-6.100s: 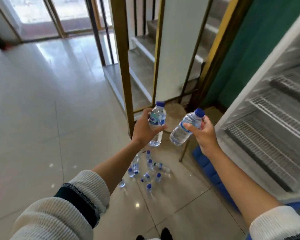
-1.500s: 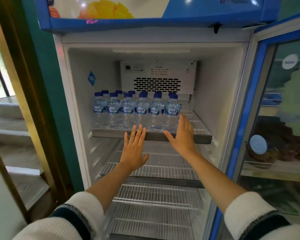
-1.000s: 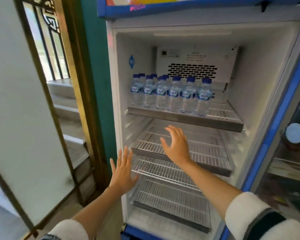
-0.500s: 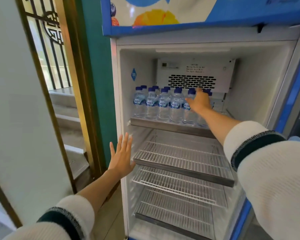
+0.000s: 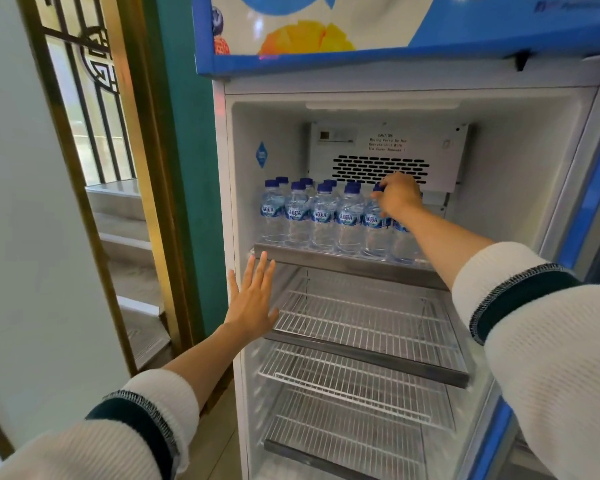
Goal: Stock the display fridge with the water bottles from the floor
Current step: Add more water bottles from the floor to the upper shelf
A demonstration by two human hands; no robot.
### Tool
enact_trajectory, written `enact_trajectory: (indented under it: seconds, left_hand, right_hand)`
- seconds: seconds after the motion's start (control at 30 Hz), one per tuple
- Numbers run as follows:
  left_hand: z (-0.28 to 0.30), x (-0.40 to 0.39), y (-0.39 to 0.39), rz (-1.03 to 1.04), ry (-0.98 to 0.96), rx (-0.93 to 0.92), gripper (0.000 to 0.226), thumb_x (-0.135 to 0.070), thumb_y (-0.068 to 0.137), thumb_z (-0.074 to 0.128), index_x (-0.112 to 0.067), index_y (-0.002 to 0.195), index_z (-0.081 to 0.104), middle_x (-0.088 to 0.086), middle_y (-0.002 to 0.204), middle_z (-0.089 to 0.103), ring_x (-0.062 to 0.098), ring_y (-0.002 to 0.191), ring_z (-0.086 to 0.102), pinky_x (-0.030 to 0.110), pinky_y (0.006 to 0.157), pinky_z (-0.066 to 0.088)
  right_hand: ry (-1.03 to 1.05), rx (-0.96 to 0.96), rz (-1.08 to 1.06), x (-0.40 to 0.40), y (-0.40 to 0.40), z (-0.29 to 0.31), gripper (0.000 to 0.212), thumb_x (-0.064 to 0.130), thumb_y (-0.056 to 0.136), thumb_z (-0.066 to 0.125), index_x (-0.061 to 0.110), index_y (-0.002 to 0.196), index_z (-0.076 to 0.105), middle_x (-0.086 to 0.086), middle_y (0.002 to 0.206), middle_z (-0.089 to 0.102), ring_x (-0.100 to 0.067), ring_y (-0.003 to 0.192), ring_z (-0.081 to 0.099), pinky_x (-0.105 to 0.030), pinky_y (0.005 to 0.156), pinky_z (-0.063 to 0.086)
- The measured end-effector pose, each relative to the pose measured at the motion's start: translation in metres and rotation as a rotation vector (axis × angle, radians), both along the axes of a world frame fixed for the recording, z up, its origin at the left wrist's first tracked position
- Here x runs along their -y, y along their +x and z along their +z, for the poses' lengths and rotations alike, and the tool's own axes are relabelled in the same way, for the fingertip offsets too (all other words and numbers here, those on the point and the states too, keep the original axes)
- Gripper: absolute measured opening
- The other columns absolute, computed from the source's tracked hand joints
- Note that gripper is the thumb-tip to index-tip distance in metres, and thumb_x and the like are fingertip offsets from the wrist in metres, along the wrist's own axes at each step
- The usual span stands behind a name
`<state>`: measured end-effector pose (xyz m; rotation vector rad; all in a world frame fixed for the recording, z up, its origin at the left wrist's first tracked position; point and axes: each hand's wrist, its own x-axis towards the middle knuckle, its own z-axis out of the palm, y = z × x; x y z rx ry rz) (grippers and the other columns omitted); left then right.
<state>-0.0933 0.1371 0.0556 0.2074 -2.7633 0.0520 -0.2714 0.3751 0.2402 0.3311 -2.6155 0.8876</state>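
You are facing a tall white display fridge with a blue frame (image 5: 361, 77), its door swung open to your right. Above the opening runs a blue header panel printed with fruit (image 5: 326, 29).

On the top wire shelf with a grey metal front rail (image 5: 343, 263) stand small clear plastic water bottles with blue caps and blue-and-white labels (image 5: 323, 216). They are upright, packed side by side in a front row with more caps showing behind, filling the left and middle of the shelf. Behind them, on the back wall, is a white fan cover with black vent slots (image 5: 381, 169) and a small caution notice.

Your right hand (image 5: 397, 197) reaches in over the right end of that row. Its fingers curl down around the blue cap and neck of one bottle in the front row (image 5: 373, 220), gripping it at the top; that bottle stands on the shelf, touching its neighbours. The bottle to its right is partly hidden by your wrist.

Your left hand (image 5: 252, 299) is held up flat with the fingers straight and spread, palm toward the fridge, at the left edge of the opening just below the top shelf. It holds nothing; whether it touches the fridge wall cannot be told.

Below the stocked shelf are three bare white wire shelves (image 5: 361, 327).

Both forearms wear pushed-up white knit sleeves with dark green cuff bands (image 5: 534, 334). To the left of the fridge are a teal wall (image 5: 187, 168) and a gold-framed partition with stairs beyond (image 5: 125, 216).
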Motion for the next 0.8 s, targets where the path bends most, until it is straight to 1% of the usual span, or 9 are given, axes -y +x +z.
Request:
enact_trajectory:
  seconds: [0.17, 0.27, 0.4, 0.47, 0.53, 0.6, 0.67, 0.73, 0.8]
  left_hand:
    - [0.004, -0.009, -0.008, -0.004, -0.008, 0.007, 0.093, -0.054, 0.093, 0.048, -0.018, 0.153, -0.015, 0.004, 0.157, -0.03, 0.028, 0.143, -0.029, 0.058, 0.112, -0.015]
    - [0.005, -0.013, -0.014, -0.018, -0.001, 0.001, 0.096, -0.054, 0.092, 0.05, -0.019, 0.153, -0.014, 0.003, 0.157, -0.03, 0.027, 0.141, -0.031, 0.06, 0.114, -0.012]
    - [0.009, -0.018, -0.019, -0.026, -0.012, -0.003, 0.093, -0.055, 0.093, 0.047, -0.019, 0.152, -0.016, 0.002, 0.155, -0.033, 0.026, 0.14, -0.032, 0.06, 0.115, -0.01]
    - [0.01, -0.02, -0.021, -0.034, -0.001, 0.0, 0.093, -0.055, 0.093, 0.047, -0.019, 0.152, -0.016, 0.001, 0.153, -0.036, 0.027, 0.141, -0.031, 0.061, 0.116, -0.008]
    - [0.009, -0.022, -0.022, -0.033, 0.005, 0.01, 0.094, -0.055, 0.093, 0.048, -0.019, 0.153, -0.015, 0.002, 0.155, -0.034, 0.027, 0.143, -0.029, 0.062, 0.116, -0.008]
    - [0.01, -0.024, -0.022, -0.023, 0.009, 0.013, 0.095, -0.055, 0.092, 0.049, -0.019, 0.153, -0.015, 0.003, 0.157, -0.031, 0.028, 0.144, -0.028, 0.061, 0.115, -0.01]
    - [0.011, -0.026, -0.022, -0.019, 0.02, 0.009, 0.096, -0.053, 0.092, 0.051, -0.019, 0.153, -0.015, 0.004, 0.157, -0.031, 0.028, 0.144, -0.027, 0.06, 0.114, -0.011]
    - [0.012, -0.029, -0.021, -0.019, 0.036, 0.007, 0.096, -0.051, 0.092, 0.053, -0.019, 0.153, -0.014, 0.004, 0.157, -0.03, 0.029, 0.145, -0.025, 0.06, 0.114, -0.011]
    - [0.014, -0.032, -0.021, -0.022, 0.057, -0.003, 0.097, -0.049, 0.092, 0.055, -0.019, 0.153, -0.013, 0.004, 0.158, -0.029, 0.028, 0.145, -0.024, 0.06, 0.114, -0.01]
  right_hand:
    - [0.17, -0.023, -0.031, -0.002, 0.0, 0.006, 0.023, 0.022, 0.093, 0.061, 0.003, 0.104, 0.069, -0.014, 0.103, 0.068, -0.029, 0.093, 0.065, -0.032, 0.08, 0.053]
    - [0.216, 0.008, -0.021, -0.006, -0.002, 0.008, 0.021, 0.017, 0.092, 0.06, 0.002, 0.106, 0.068, -0.016, 0.104, 0.069, -0.029, 0.088, 0.068, -0.036, 0.081, 0.057]
    - [0.19, 0.027, 0.062, -0.011, 0.0, 0.01, 0.019, 0.017, 0.095, 0.058, 0.005, 0.108, 0.064, -0.015, 0.101, 0.068, -0.028, 0.076, 0.071, -0.039, 0.072, 0.059]
    - [0.154, 0.027, 0.105, -0.012, 0.005, 0.01, 0.021, 0.018, 0.095, 0.058, 0.009, 0.114, 0.06, -0.016, 0.107, 0.066, -0.027, 0.072, 0.07, -0.034, 0.057, 0.055]
    - [0.101, 0.055, 0.138, -0.012, 0.008, 0.007, 0.032, 0.018, 0.095, 0.059, 0.01, 0.125, 0.054, -0.017, 0.116, 0.061, -0.026, 0.067, 0.068, -0.031, 0.05, 0.052]
    - [0.048, 0.092, 0.18, -0.015, 0.009, 0.002, 0.05, 0.019, 0.095, 0.06, 0.013, 0.141, 0.042, -0.017, 0.129, 0.054, -0.026, 0.063, 0.066, -0.032, 0.051, 0.054]
    - [-0.007, 0.065, 0.208, -0.019, 0.011, -0.003, 0.059, 0.02, 0.094, 0.062, 0.016, 0.147, 0.035, -0.017, 0.137, 0.05, -0.026, 0.062, 0.065, -0.03, 0.049, 0.054]
    - [-0.096, -0.089, 0.208, -0.026, 0.015, -0.007, 0.054, 0.024, 0.093, 0.062, 0.014, 0.142, 0.043, -0.016, 0.136, 0.052, -0.027, 0.075, 0.067, -0.027, 0.059, 0.056]
    - [-0.216, -0.31, 0.187, -0.036, 0.02, -0.01, 0.042, 0.028, 0.093, 0.061, 0.013, 0.132, 0.056, -0.012, 0.123, 0.061, -0.029, 0.091, 0.067, -0.037, 0.079, 0.056]
